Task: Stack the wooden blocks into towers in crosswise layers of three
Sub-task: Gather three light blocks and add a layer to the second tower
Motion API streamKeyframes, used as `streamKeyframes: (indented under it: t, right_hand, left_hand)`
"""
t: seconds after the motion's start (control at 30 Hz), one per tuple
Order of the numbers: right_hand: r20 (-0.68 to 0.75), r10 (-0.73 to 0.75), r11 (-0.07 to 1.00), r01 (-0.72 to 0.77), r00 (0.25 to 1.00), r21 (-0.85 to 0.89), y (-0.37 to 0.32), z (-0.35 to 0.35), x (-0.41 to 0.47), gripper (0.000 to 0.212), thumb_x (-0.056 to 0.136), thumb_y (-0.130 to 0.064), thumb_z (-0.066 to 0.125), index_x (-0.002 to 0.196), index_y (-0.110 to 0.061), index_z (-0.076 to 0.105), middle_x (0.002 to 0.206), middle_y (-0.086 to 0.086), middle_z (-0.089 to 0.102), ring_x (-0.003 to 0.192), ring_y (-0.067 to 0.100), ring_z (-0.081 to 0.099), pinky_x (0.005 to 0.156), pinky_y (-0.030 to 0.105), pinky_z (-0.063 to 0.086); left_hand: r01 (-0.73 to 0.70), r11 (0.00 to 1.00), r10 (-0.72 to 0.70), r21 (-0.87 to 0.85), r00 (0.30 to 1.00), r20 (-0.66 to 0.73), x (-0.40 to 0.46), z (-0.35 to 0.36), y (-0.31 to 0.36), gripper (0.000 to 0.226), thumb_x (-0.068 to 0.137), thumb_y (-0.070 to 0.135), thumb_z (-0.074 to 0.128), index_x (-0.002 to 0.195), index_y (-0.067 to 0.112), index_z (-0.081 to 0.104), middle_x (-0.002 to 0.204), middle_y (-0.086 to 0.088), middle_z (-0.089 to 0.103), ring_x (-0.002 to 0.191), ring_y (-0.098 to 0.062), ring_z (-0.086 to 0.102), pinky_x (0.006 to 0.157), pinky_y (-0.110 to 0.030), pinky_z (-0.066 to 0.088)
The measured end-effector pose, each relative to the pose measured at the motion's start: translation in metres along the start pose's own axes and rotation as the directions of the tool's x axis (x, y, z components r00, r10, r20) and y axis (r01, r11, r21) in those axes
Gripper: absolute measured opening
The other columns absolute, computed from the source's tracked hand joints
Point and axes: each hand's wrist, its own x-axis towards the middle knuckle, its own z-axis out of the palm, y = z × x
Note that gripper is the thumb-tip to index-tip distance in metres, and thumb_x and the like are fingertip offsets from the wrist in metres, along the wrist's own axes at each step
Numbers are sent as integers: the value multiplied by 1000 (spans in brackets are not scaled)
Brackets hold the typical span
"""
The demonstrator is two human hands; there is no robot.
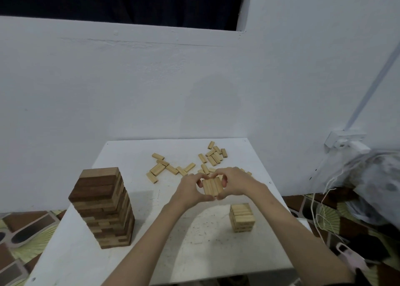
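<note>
Bare tabletop (201, 238) lies open between the tall tower (104, 207) on the left and the short stack (242, 217) on the right. Loose blocks (190, 162) clutter the far half. Both forearms cross the near middle. A wall (151, 90) closes the far edge.

no legible text, labels or numbers anywhere

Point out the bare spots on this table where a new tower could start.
Bare: between the tall dark tower and the small light tower, under the forearms; also the table's far left corner. Crowded: loose blocks litter the far middle and right, beyond both hands.
</note>
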Motion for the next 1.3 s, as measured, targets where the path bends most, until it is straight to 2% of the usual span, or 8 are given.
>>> streamKeyframes:
  t: [0.1, 0.2, 0.37, 0.43, 0.6, 0.83, 1.0, 1.3]
  right_hand:
    - [-29, 14, 1000, -13, 999, 13, 11, -12, -16, 62, 68, -26, 84, 123, -30, 56, 81, -10, 53, 73, 7, 51, 63, 22, 40]
    - [-26, 26, 1000, -26, 999, 8, 23, -21, -29, 62, 68, -26, 84, 123, -30, 56, 80, -11, 52, 77, 8, 52, 63, 22, 39]
    - [-1, 55, 998, -55, 998, -2, 41, -26, -48, 63, 67, -26, 85, 123, -29, 56, 80, -12, 53, 81, 10, 55, 76, 30, 46]
    - [12, 66, 998, -66, 998, 15, 47, -26, -53, 62, 67, -25, 85, 122, -27, 57, 80, -13, 52, 79, 9, 54, 77, 30, 46]
    - [47, 85, 996, -87, 995, 36, 59, -18, -57, 64, 66, -27, 85, 123, -29, 58, 80, -10, 55, 90, 14, 59, 81, 30, 47]
    - [84, 82, 996, -85, 993, 31, 67, -6, -60, 63, 70, -27, 83, 126, -28, 55, 81, -10, 46, 69, 3, 43, 61, 19, 35]
    - [102, 85, 996, -88, 991, 25, 69, 2, -59, 62, 73, -25, 81, 128, -28, 54, 80, -10, 43, 67, 4, 42, 59, 17, 34]
    - [115, 89, 995, -93, 989, 25, 72, 8, -53, 62, 73, -25, 81, 128, -28, 53, 80, -8, 44, 67, 5, 42, 61, 18, 36]
  left_hand:
    - [-39, 999, 39, -4, 999, -2, 1, 7, 20, 60, 60, 33, 86, 114, 24, 61, 83, 8, 50, 78, -10, 45, 66, -22, 37]
    - [-84, 996, 84, 27, 996, 6, 0, 17, 36, 61, 60, 34, 86, 115, 21, 62, 84, 8, 52, 86, -15, 51, 75, -28, 43]
    - [-92, 989, 87, 113, 995, 51, -3, 32, 57, 59, 63, 41, 83, 115, 24, 61, 88, 8, 55, 90, -13, 53, 79, -32, 48]
    - [-87, 982, 76, 169, 995, 67, -5, 38, 62, 59, 63, 47, 81, 115, 28, 61, 88, 11, 55, 89, -11, 53, 76, -29, 48]
    - [-62, 975, 45, 212, 995, 84, -10, 49, 65, 62, 62, 53, 78, 117, 30, 61, 87, 12, 53, 91, -11, 48, 70, -26, 41]
    - [-28, 936, -17, 350, 992, 122, -17, 63, 60, 67, 64, 62, 73, 122, 34, 56, 108, 3, 52, 105, -17, 42, 84, -29, 38]
    - [-16, 917, -47, 398, 988, 148, -18, 67, 56, 67, 66, 62, 71, 124, 35, 53, 113, 3, 50, 109, -17, 40, 90, -30, 38]
    - [-6, 915, -66, 403, 984, 165, -19, 68, 53, 67, 66, 62, 72, 124, 34, 54, 113, 3, 50, 109, -16, 40, 89, -30, 39]
